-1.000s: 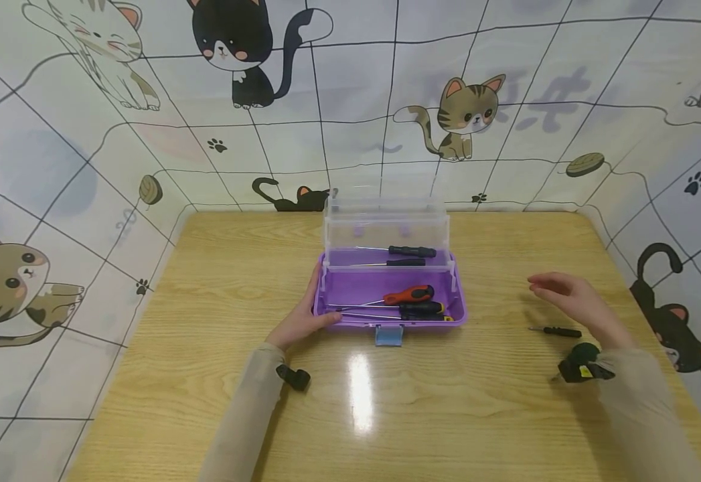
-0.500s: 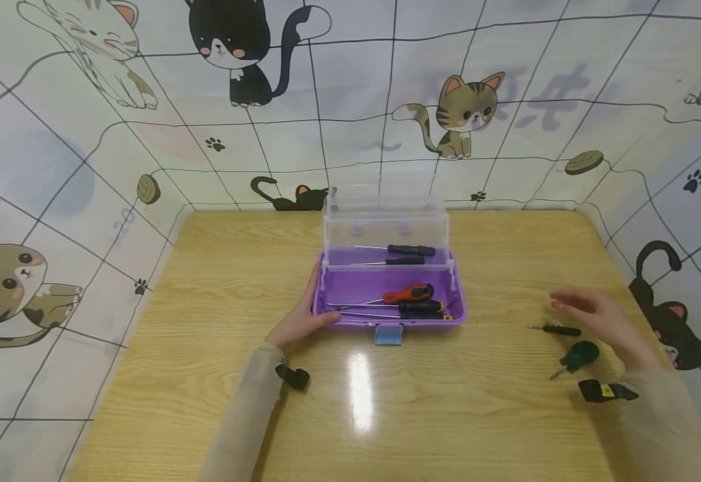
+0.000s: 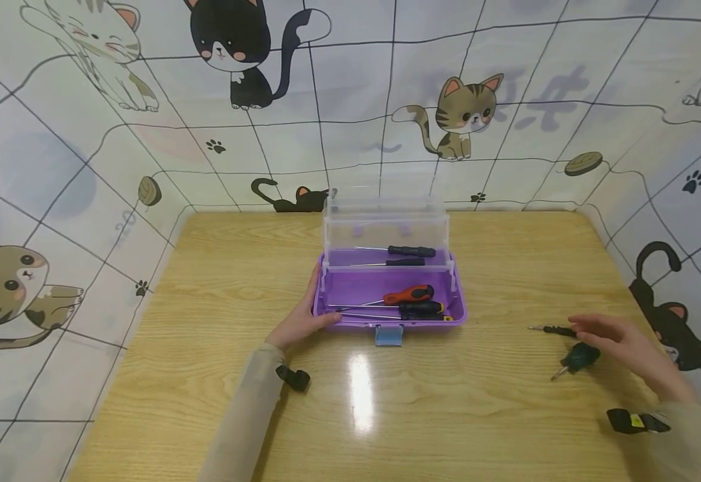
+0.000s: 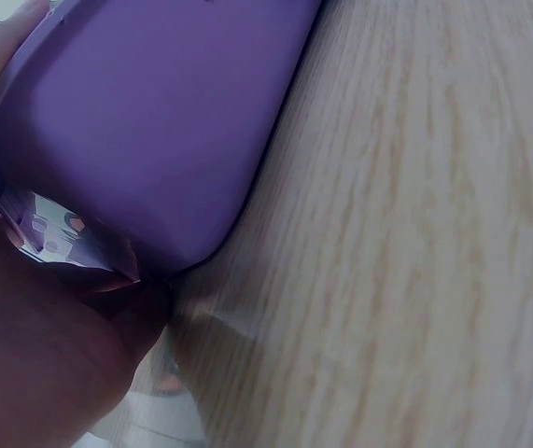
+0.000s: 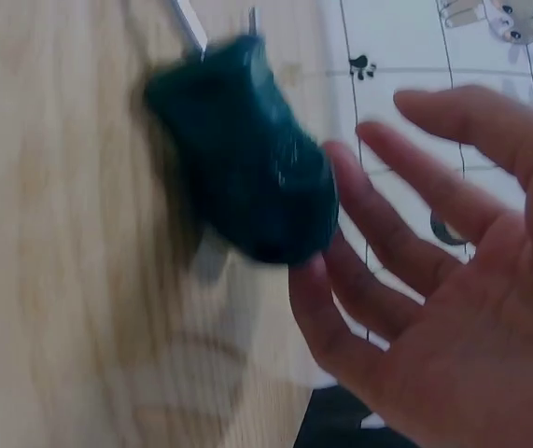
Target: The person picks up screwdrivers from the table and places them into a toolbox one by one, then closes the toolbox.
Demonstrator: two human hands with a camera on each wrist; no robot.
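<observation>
Currently, taking the purple toolbox as clock centre with 12 on the far side, the left hand is sitting at 8 o'clock and clamping the box's near corner, thumb lying over the front rim, fingers running along the side wall. Box is resting mid-tabletop, clear lid standing raised at 12, blue latch hanging at 6. Inside, a red-and-black screwdriver and two black-and-yellow screwdrivers are lying toward the near side, shafts pointing roughly to 9. Two black screwdrivers are showing through the lid, also pointing to 9. Well apart from the box, between 3 and 4 o'clock, the right hand is hovering over two loose tools, fingers lightly bent and apart. Its fingertips are covering the handle end of a small black screwdriver, tip pointing to 9; just beside, on the near side, a stubby green screwdriver is lying, blade pointing to 8. Contact with either: cannot tell. Cat-print backdrop is rising at 12.
</observation>
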